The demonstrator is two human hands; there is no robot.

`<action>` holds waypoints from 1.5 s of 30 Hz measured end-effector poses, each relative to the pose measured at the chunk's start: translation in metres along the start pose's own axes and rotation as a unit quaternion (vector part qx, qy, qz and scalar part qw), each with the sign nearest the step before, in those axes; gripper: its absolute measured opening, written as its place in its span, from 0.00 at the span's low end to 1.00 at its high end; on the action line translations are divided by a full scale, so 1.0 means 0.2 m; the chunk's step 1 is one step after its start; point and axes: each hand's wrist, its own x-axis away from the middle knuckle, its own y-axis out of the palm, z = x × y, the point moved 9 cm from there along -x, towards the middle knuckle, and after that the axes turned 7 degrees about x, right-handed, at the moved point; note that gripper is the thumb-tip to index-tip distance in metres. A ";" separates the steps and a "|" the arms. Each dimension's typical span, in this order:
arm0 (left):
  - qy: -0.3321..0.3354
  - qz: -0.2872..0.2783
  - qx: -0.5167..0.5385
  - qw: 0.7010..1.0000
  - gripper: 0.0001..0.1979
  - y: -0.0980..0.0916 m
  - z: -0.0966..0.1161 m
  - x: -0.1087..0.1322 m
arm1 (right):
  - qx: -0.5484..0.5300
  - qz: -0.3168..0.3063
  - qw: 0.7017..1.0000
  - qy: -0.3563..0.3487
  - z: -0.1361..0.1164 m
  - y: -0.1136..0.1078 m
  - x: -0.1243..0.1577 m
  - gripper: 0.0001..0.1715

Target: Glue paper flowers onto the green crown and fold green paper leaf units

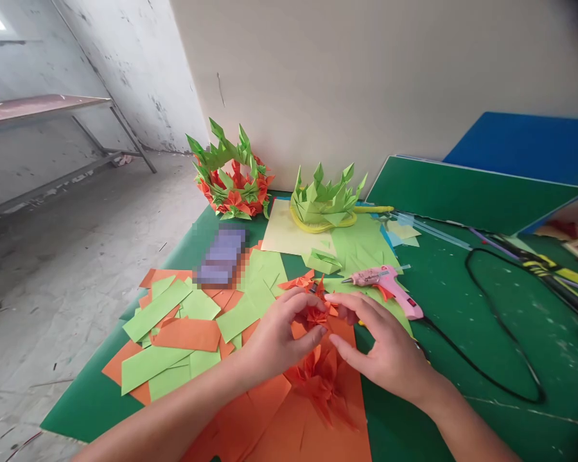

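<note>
Above the orange sheet, my left hand [289, 330] curls its thumb and fingers around a small folded orange paper flower [318, 314]. From the other side my right hand [380, 330] has its bent fingertips at the flower's petals; part of its grip is hidden. Below both hands a cluster of orange paper flowers [320, 385] lies on an orange paper sheet [250, 423]. Just beyond the fingers are more orange folded petals [301, 281]. A pink glue gun [385, 279] rests on its side past my right hand, its nozzle pointing left.
Green and orange paper strips [171, 333] cover the left of the green table [462, 321]. Behind stand a green-and-orange paper crown [234, 179] and a light green crown [322, 199]. A black cord [491, 308] loops at right, near pliers-like tools [549, 269]. A blurred purple object [221, 256] lies left.
</note>
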 end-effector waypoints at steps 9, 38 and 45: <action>0.002 0.001 -0.016 1.000 0.02 0.01 0.01 0.00 | 0.081 0.078 0.992 -0.059 -0.05 -0.05 -0.01 0.09; -0.148 -0.037 0.273 0.950 0.14 0.04 -0.10 0.00 | 0.108 0.115 0.980 -0.120 -0.05 -0.13 -0.01 0.07; -0.120 -0.065 0.235 0.962 0.20 0.05 -0.07 0.00 | 0.129 0.131 0.974 -0.132 -0.08 -0.14 0.00 0.07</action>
